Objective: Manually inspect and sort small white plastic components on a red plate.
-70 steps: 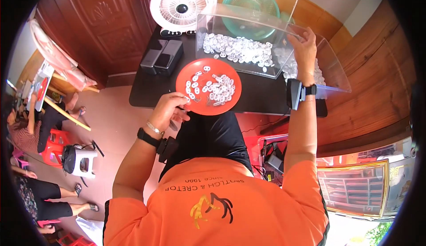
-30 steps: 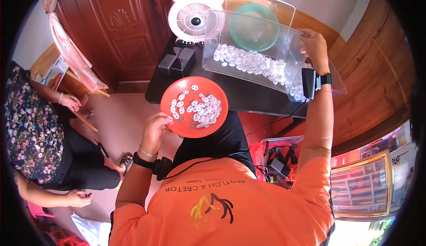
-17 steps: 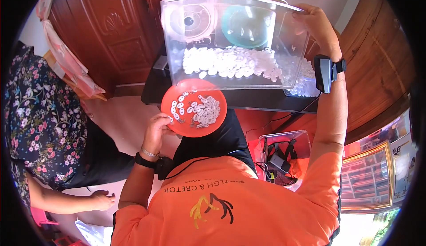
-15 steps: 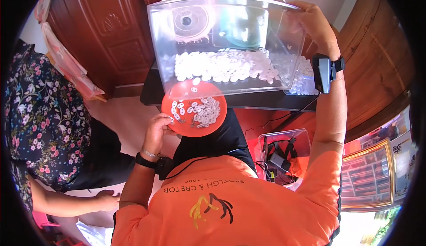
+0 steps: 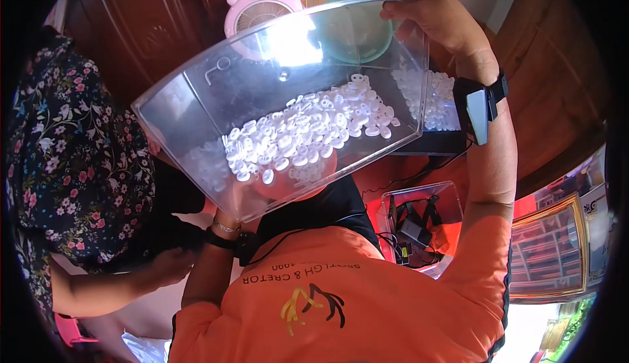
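Observation:
A clear plastic bin [image 5: 196, 114] is tilted in front of me, its left end lower and nearer. Many small white oval pieces with holes [image 5: 308, 127] lie heaped inside. My right hand [image 5: 436, 12] grips the bin's upper right corner, fingers hooked over the rim. Beneath the bin, blurred through its plastic, is a red plate [image 5: 329, 161] with similar white pieces on it. My left hand [image 5: 244, 199] is at the plate's left side behind the bin's lower corner; its fingers are mostly hidden.
A person in a floral top [image 5: 85, 186] is close on my left, one hand [image 5: 171, 265] low. Behind the bin stand a pink fan [image 5: 262, 12] and a green round thing [image 5: 360, 35]. More white pieces [image 5: 438, 97] lie at right. A clear box [image 5: 452, 196] holds black cables and adapters.
The bin has swung left and toward me, its left end dropping over the plate and my left hand. The white pieces inside have shifted. The other person has leaned closer.

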### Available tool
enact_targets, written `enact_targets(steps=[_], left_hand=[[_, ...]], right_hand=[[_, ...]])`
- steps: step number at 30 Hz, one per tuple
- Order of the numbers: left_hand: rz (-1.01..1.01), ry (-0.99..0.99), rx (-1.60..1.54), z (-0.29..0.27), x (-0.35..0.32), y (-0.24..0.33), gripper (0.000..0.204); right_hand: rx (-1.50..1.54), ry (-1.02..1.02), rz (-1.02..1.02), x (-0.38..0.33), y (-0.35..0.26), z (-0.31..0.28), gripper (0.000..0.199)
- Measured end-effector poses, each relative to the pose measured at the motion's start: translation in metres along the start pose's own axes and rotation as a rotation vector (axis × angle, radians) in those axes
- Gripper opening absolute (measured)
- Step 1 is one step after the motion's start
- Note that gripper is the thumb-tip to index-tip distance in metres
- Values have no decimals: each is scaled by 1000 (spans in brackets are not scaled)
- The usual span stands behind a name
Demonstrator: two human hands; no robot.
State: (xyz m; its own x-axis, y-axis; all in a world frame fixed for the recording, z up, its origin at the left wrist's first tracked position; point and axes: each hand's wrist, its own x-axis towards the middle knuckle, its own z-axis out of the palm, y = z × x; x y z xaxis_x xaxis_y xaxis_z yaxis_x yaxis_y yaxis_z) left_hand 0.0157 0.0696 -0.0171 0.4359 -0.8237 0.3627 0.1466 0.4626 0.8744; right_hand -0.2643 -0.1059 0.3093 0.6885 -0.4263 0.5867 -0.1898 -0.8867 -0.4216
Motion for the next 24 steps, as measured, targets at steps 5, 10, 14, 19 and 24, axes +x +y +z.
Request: enact_targets(steps=[5, 10, 14, 19, 24], left_hand=[[57, -411, -469, -13, -5, -20, 44], [36, -446, -587, -12, -4, -4, 41], [273, -283, 105, -16, -16, 6, 32], [-3, 70, 76, -57, -29, -25, 20], [-44, 107, 105, -36, -43, -1, 22]], right_hand=[[5, 21, 9, -19, -36, 20, 23], [-207, 46, 67, -15, -34, 35, 23], [6, -36, 84, -15, -29, 32, 24], [-25, -50, 34, -4, -21, 38, 24], [-31, -72, 96, 4, -9, 44, 24]])
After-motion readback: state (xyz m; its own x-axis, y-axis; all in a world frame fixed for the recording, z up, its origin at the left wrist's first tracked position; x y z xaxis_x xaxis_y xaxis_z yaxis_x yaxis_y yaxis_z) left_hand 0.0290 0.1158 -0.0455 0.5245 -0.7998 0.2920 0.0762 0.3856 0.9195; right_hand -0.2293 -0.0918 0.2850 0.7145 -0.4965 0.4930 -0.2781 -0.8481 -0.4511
